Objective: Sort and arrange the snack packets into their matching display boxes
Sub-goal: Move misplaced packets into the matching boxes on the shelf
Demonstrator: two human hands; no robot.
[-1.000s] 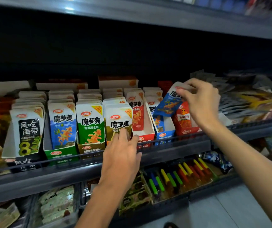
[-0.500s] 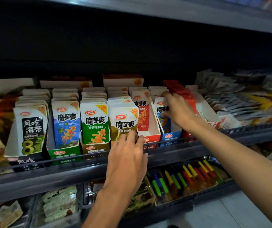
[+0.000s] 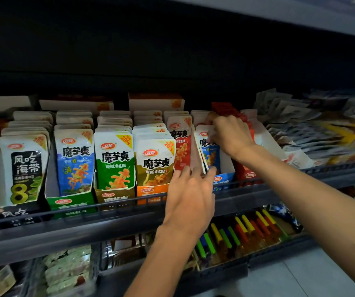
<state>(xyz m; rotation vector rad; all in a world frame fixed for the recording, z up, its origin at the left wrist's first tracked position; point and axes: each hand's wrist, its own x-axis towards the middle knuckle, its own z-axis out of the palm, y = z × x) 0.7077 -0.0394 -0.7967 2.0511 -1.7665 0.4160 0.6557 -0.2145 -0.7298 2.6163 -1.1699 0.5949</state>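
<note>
Seaweed packets (image 3: 23,168) at far left, upright and face-out in a black display box (image 3: 15,213), labels turned to the aisle. Next along, blue konjac packets (image 3: 74,161) in a green box (image 3: 71,203), green packets (image 3: 114,161) in a brown box (image 3: 114,197), olive packets (image 3: 154,162) in an orange box (image 3: 151,192). Packet and box colours apparently mismatched there, so probably more sorting to do. Red konjac packet (image 3: 179,144) set further back in its own compartment.

Left grip (image 3: 190,196) flat, fingers straight, holding nothing. Fingertips against the cardboard wall (image 3: 194,151) between the red and blue compartments, likely bracing it aside to keep the slot wide.

Right grip (image 3: 229,133) curled over the top edge of a blue packet (image 3: 209,156), pinching it from above. Packet upright, below and left of that grip, lower half already down inside the blue display box (image 3: 226,179), which matches its colour.

Dark red stack (image 3: 226,108) just behind the knuckles. Loose packets (image 3: 322,136) heaped at far right. Seating judged nearly done, only the release left.
</note>
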